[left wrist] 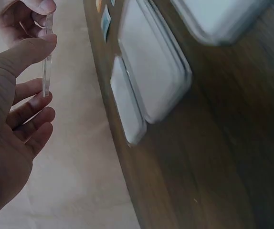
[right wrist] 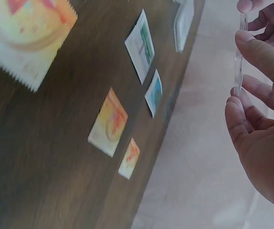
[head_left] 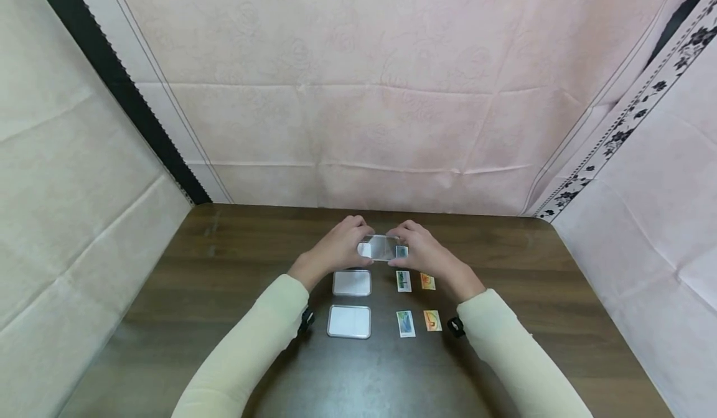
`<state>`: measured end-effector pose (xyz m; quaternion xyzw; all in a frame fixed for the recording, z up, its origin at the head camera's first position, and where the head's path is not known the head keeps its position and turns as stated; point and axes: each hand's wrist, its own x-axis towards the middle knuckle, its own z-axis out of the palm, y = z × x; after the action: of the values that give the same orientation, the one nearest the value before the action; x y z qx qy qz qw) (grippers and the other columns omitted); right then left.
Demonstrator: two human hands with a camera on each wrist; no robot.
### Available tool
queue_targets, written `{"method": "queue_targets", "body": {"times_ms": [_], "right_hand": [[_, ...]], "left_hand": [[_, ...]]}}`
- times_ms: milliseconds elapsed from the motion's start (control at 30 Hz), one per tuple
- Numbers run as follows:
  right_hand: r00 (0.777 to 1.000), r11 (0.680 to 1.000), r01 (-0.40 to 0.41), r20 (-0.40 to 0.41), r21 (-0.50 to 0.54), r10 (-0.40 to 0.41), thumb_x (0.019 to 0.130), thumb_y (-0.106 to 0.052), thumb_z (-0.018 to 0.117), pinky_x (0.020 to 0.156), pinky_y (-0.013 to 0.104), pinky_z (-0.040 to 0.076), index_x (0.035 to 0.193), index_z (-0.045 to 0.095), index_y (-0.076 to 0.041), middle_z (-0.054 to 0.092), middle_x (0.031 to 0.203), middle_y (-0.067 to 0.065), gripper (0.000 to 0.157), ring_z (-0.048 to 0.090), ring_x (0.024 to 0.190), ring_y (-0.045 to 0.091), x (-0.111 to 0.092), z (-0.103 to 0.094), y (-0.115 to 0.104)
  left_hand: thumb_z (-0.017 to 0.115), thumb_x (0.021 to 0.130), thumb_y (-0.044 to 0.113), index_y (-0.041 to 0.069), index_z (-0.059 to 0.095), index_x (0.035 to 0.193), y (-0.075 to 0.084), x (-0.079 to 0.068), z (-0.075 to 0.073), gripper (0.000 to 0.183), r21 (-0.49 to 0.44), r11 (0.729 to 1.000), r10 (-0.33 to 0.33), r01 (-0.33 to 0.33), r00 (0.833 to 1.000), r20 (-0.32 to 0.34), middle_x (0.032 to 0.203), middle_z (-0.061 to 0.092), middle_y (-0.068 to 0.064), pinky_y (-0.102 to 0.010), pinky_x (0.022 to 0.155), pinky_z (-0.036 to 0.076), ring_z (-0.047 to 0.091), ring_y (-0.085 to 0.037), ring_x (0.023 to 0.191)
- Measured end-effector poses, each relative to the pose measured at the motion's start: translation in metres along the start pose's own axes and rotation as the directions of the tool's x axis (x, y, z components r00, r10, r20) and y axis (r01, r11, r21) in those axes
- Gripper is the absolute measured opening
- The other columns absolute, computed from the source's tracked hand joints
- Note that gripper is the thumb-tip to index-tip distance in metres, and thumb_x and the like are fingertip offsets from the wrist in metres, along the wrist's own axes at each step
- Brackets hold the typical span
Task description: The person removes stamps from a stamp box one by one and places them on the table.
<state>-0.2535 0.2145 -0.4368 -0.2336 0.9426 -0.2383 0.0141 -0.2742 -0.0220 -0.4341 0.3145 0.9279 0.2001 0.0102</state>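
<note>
Both hands hold a thin clear rectangular plate (head_left: 383,248) by its two short ends, raised above the far part of the table. My left hand (head_left: 343,246) pinches one end between thumb and fingers; my right hand (head_left: 424,251) grips the other end the same way. From the wrist views the plate (left wrist: 47,71) shows edge-on as a narrow transparent strip. Two white rounded rectangular cases (head_left: 351,283) lie in line below the left hand, and another white case overlaps the plate in the head view. Stamps with toothed edges (right wrist: 109,125) lie near the right hand.
The brown wooden table (head_left: 252,343) carries the stamps in columns: green and blue ones (head_left: 406,323) beside orange ones (head_left: 432,320). Pale cloth (head_left: 358,125) hangs behind the table's far edge and along both sides.
</note>
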Motion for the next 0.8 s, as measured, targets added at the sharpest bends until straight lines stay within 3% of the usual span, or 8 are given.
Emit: {"method": "queue_targets", "body": {"times_ms": [367,800], "right_hand": [[0.998,1.0,0.005,0.064,-0.02,-0.004,0.086,-0.033,0.086,0.099,0.041,0.055,0.137,0.063,-0.007,0.056,0.134,0.01,0.063,0.055,0.113,0.025,0.03,0.024,-0.019],[0.994,1.0,-0.012,0.111,-0.026,0.015,0.086,-0.032,0.086,0.1,0.04,0.052,0.137,0.062,-0.005,0.056,0.135,0.011,0.063,0.053,0.117,0.025,0.049,0.04,-0.014]], "left_hand": [[0.089,0.081,0.036,0.008,0.067,0.133,-0.033,-0.014,-0.001,0.063,0.016,0.997,-0.077,0.076,0.997,0.014,0.123,0.058,-0.004,-0.038,0.098,0.05,0.051,-0.021,0.113],[0.087,0.083,0.036,0.008,0.067,0.131,-0.055,-0.013,0.01,0.06,-0.039,0.993,-0.113,0.114,0.993,0.034,0.126,0.058,-0.006,-0.038,0.099,0.051,0.051,-0.022,0.114]]}}
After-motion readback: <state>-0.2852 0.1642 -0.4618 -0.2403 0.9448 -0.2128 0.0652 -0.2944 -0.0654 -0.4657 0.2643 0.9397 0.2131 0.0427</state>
